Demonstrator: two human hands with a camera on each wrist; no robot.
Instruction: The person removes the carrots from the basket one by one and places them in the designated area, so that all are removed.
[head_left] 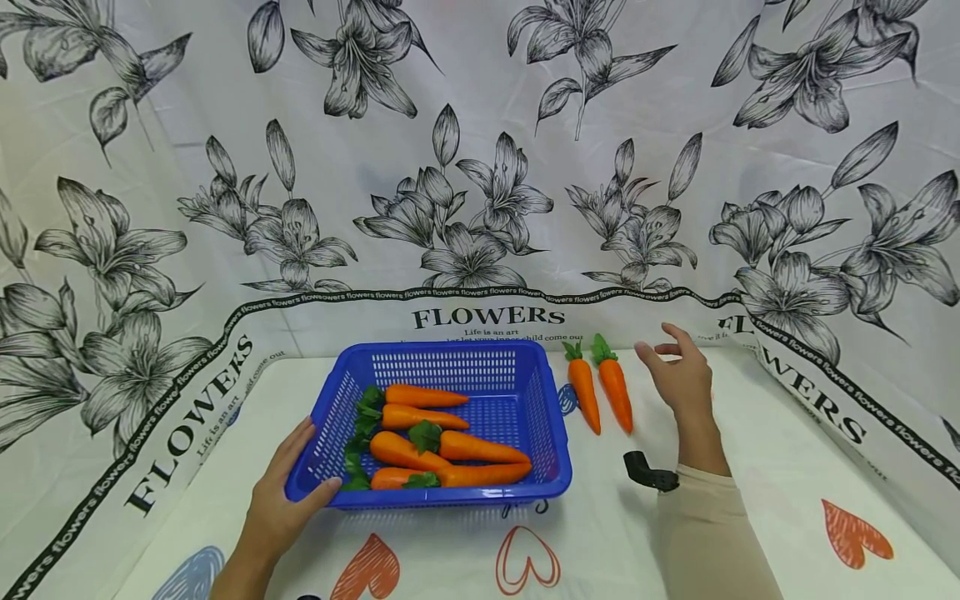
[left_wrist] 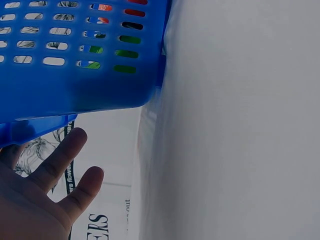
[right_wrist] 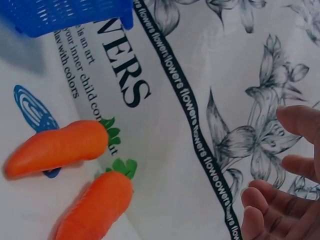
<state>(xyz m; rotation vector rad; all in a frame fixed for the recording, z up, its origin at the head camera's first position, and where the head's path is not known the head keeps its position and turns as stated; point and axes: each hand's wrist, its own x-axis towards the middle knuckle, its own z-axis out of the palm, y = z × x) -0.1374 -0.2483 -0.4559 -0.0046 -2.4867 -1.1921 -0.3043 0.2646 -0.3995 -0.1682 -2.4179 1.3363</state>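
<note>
My left hand (head_left: 279, 492) is at the near left corner of a blue plastic basket (head_left: 557, 454), its thumb at the front rim and its fingers along the left rim. In the left wrist view, two fingertips (left_wrist: 75, 137) of that hand are straight and spread below the basket wall (left_wrist: 100, 87). Several orange carrots (head_left: 405, 450) with green tops lie inside the basket. Right of it, two more carrots (head_left: 583, 383) (head_left: 615, 390) lie side by side on the cloth. Beyond them my right hand (head_left: 684, 375) is raised with loosely bent fingers and holds nothing.
A white cloth (head_left: 600, 533) with printed hearts covers the table. Cloth walls (head_left: 480, 200) with black flower prints rise behind and along both sides. A black strapped device (head_left: 649, 473) sits by the right wrist.
</note>
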